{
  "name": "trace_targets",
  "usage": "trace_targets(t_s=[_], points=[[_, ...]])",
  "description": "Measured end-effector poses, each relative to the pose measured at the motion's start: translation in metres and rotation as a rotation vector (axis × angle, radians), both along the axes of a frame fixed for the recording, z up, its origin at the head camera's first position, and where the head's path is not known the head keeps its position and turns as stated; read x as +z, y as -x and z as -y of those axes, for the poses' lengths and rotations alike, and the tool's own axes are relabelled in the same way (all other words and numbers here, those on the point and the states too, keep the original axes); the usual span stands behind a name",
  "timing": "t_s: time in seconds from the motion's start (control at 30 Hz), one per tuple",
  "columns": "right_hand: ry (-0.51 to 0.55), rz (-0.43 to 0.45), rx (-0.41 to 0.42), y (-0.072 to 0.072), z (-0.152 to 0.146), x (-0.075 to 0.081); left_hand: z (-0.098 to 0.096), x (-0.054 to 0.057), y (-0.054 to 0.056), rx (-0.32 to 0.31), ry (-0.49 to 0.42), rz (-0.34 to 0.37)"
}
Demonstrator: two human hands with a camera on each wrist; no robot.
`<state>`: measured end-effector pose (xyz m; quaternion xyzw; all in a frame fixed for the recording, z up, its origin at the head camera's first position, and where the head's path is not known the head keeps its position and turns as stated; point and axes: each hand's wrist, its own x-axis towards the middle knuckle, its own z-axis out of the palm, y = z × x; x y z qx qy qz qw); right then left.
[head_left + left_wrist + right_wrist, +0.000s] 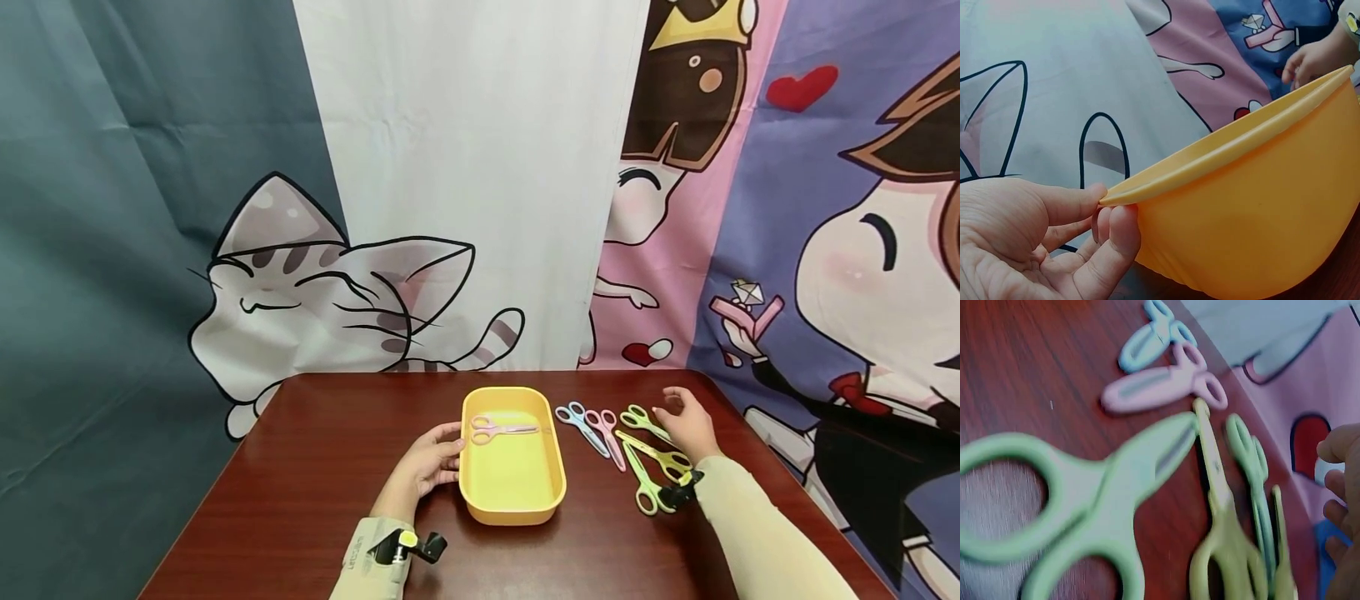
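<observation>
A yellow plastic bin [512, 516] stands on the table, with pink scissors [483, 434] lying inside it. My left hand [427, 460] pinches the bin's left rim between thumb and fingers; the left wrist view shows this grip close up. Over the scissors on the right, my right hand [688, 423] hovers with loosely bent fingers and holds nothing. Near it lie green scissors [637, 417], yellow scissors [1229, 531] and another green pair [1116, 481]. Blue scissors [577, 418] and a second pink pair [602, 425] lie between them and the bin.
The dark red-brown table [315, 500] ends at the back against a printed cartoon curtain [480, 167]. In the right wrist view, another yellowish handle-like piece [1282, 550] shows beside the upper green scissors, partly cut off by the frame.
</observation>
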<state>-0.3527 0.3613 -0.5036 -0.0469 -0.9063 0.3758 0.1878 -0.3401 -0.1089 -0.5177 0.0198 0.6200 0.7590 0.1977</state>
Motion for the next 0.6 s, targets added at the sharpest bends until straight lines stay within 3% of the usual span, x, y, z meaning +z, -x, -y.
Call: trace_targets(t_s=[0.13,0.3,0.6], points=[[0.018,0.043,-0.029,-0.008,-0.013,-0.011,0.003,0.001,0.002,-0.003,-0.001,0.009],[-0.053,0.053,-0.021,-0.014,-0.021,-0.027,0.005,0.002,0.001,0.003,-0.005,0.012],[-0.118,0.052,-0.049,-0.017,-0.028,-0.037,0.002,0.003,0.001,-0.006,-0.007,0.016]])
